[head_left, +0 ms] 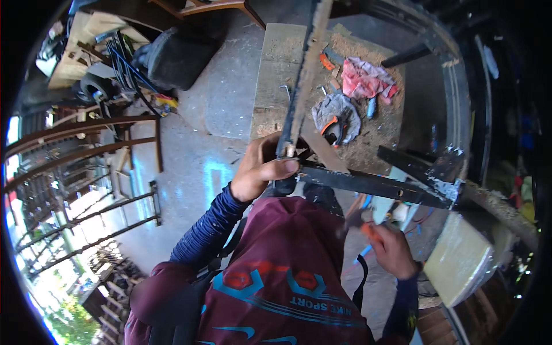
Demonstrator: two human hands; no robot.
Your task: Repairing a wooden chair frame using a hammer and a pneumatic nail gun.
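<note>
My left hand is closed round the near corner of a dark, worn wooden frame, its thumb lying along the joint. One long rail of the frame runs away from that corner and another runs to the right. Lower right, my right hand is wrapped round an orange-handled tool. Motion blurs the tool's far end, so its kind is unclear. It is held apart from the frame, on the near side of the right-hand rail.
Beyond the frame, a sawdust-strewn board bears a red-and-white rag, a grey cloth and orange-handled pliers. Brown wooden frames stand at left. A pale foam-like block sits at right, near my right forearm.
</note>
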